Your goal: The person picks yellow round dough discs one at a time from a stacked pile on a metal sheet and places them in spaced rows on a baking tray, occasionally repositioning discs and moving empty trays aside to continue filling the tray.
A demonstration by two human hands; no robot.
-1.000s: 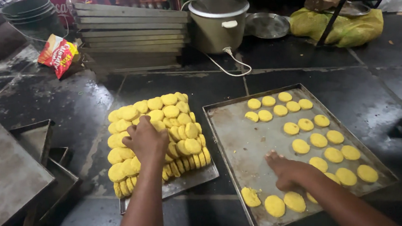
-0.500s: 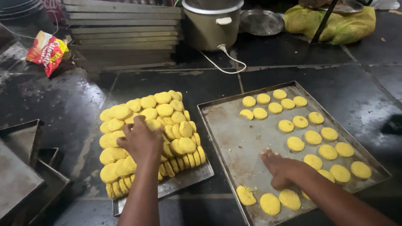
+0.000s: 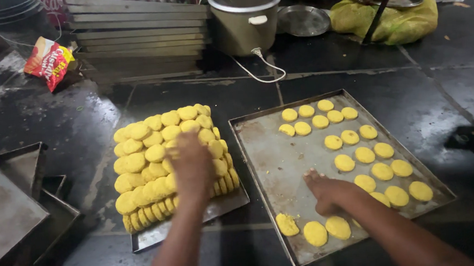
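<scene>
A heap of yellow dough rounds (image 3: 150,161) is stacked in rows on a small metal tray (image 3: 198,219). My left hand (image 3: 192,166) rests on top of the heap, blurred, fingers over the rounds; whether it grips one I cannot tell. To the right lies a large metal baking tray (image 3: 272,153) with several yellow rounds (image 3: 360,152) spaced out in rows. My right hand (image 3: 324,191) presses flat on that tray near its front edge, next to the nearest rounds (image 3: 327,229).
Dark wet floor tiles lie all around. Stacked flat trays (image 3: 136,37), a lidded metal cooker (image 3: 245,18) with a white cord, a red snack packet (image 3: 48,63) and a yellow bag (image 3: 388,22) stand behind. Empty metal trays (image 3: 13,198) sit at left.
My left hand has slid a little to the right across the heap. My right hand stays low on the large tray. The camera has shifted slightly.
</scene>
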